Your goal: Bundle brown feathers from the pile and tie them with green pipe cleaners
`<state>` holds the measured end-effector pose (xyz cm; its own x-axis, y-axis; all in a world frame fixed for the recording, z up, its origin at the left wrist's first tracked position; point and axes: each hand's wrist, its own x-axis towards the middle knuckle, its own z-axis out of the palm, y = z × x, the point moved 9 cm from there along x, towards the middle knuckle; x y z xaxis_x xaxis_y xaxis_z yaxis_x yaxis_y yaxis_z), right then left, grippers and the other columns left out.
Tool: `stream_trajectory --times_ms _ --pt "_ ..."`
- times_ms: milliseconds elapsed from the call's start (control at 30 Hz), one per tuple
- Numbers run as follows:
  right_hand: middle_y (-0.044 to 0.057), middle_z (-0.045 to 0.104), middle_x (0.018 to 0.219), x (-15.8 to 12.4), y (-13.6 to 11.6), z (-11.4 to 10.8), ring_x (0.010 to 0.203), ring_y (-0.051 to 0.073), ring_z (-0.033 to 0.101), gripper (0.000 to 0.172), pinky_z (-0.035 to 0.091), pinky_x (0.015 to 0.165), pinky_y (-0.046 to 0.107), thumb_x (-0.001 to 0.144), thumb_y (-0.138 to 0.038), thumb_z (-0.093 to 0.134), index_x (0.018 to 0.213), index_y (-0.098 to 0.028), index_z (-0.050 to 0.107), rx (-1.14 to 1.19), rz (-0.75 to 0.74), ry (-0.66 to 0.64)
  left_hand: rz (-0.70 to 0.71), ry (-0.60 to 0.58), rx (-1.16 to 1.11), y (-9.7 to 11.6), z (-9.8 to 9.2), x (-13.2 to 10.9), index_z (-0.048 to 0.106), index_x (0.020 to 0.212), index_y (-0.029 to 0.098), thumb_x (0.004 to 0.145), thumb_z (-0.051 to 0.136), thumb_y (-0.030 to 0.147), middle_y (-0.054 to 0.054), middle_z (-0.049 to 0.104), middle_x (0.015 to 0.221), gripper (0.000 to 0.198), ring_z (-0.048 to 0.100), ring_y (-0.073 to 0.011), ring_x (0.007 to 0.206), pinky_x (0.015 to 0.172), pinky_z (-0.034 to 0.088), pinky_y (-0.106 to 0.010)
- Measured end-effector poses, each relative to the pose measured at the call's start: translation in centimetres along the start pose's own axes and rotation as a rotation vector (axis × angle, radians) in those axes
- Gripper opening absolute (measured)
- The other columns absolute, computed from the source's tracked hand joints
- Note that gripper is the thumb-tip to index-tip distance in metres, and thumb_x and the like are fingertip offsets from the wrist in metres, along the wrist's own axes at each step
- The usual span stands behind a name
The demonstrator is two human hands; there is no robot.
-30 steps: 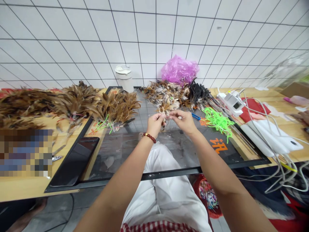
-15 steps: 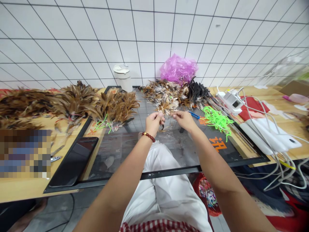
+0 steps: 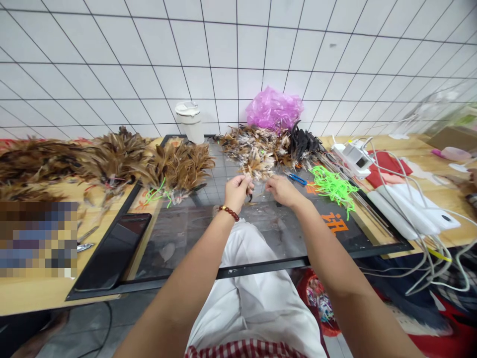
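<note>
My left hand (image 3: 237,191), with a red bead bracelet on the wrist, is closed round a small bunch of brown feathers (image 3: 249,175) above the glass-topped mat (image 3: 194,233). My right hand (image 3: 282,190) is close beside it, fingers pinched at the feathers' stems; what it pinches is too small to name. Just beyond both hands lies a loose pile of mixed brown, white and black feathers (image 3: 268,144).
Bundles of brown feathers (image 3: 112,159) lie to the left, a black phone (image 3: 112,251) at front left. A white cup (image 3: 190,119) and pink plastic bag (image 3: 274,109) stand by the tiled wall. Green ties (image 3: 331,186), blue snips (image 3: 298,178), white devices and cables (image 3: 410,209) fill the right.
Both hands stayed together over the mat and shifted only slightly; the right hand's fingers moved a little nearer the feather bunch.
</note>
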<state>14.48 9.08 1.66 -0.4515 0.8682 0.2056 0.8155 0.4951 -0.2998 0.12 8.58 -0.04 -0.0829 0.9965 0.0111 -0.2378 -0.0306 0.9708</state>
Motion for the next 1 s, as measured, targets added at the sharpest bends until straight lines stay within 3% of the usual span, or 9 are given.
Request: stream_trajectory --times_ms 133,267,433,567,700,833,1000 --pt "0.009 0.064 0.092 -0.2 -2.4 -1.3 0.089 0.02 0.055 0.018 0.039 0.079 0.03 0.086 -0.012 0.045 0.093 -0.015 0.061 -0.026 -0.105 0.08 0.008 -0.005 0.058 -0.2 0.0 0.0 0.065 0.071 0.013 0.071 0.069 0.038 -0.002 0.065 0.064 0.026 0.047 -0.0035 0.043 0.045 0.038 -0.017" --pt "0.008 0.064 0.091 -0.4 -2.4 -2.2 0.088 0.019 0.056 0.018 0.038 0.078 0.029 0.086 -0.014 0.046 0.092 -0.017 0.063 -0.048 -0.115 0.116 0.041 -0.019 0.092 -0.1 0.0 0.2 0.065 0.067 0.013 0.073 0.066 0.038 -0.003 0.067 0.07 0.025 0.047 -0.0031 0.044 0.047 0.038 -0.018" --pt "0.008 0.062 0.093 -0.2 -1.3 0.0 0.091 0.02 0.055 0.018 0.04 0.08 0.028 0.084 -0.016 0.051 0.091 -0.018 0.067 -0.071 -0.122 -0.034 0.035 -0.016 0.105 -0.3 0.0 0.2 0.064 0.066 0.013 0.073 0.067 0.039 -0.002 0.066 0.068 0.026 0.048 -0.0036 0.044 0.048 0.039 -0.018" --pt "0.009 0.062 0.093 -0.1 -1.6 0.8 0.09 0.02 0.054 0.017 0.04 0.081 0.029 0.082 -0.01 0.049 0.087 -0.016 0.064 -0.102 -0.113 -0.053 0.021 -0.015 0.107 -0.3 0.1 0.1 0.065 0.067 0.013 0.072 0.067 0.04 -0.003 0.066 0.069 0.027 0.048 -0.0039 0.043 0.048 0.039 -0.02" --pt "0.009 0.063 0.089 -0.3 -2.8 -0.4 0.084 0.019 0.055 0.018 0.041 0.077 0.029 0.084 -0.009 0.045 0.093 -0.014 0.06 -0.071 -0.128 0.022 0.035 -0.037 0.134 -0.4 0.2 0.1 0.066 0.07 0.013 0.07 0.069 0.039 0.001 0.06 0.061 0.026 0.047 -0.0042 0.043 0.047 0.037 -0.019" --pt "0.007 0.066 0.088 -0.4 -3.9 -2.2 0.085 0.018 0.058 0.017 0.043 0.078 0.028 0.086 -0.012 0.046 0.09 -0.016 0.062 0.134 -0.212 0.179 0.038 -0.089 0.184 -0.9 0.5 0.2 0.066 0.071 0.014 0.069 0.069 0.04 0.003 0.053 0.054 0.026 0.05 -0.0068 0.045 0.046 0.035 -0.019" --pt "0.005 0.07 0.089 -0.3 -3.4 -2.7 0.085 0.016 0.064 0.02 0.047 0.079 0.028 0.084 -0.011 0.049 0.095 -0.019 0.065 0.374 -0.178 0.325 0.069 -0.05 0.161 -0.8 0.2 0.5 0.065 0.07 0.014 0.072 0.066 0.039 0.001 0.06 0.06 0.025 0.052 -0.0071 0.05 0.053 0.041 -0.02"
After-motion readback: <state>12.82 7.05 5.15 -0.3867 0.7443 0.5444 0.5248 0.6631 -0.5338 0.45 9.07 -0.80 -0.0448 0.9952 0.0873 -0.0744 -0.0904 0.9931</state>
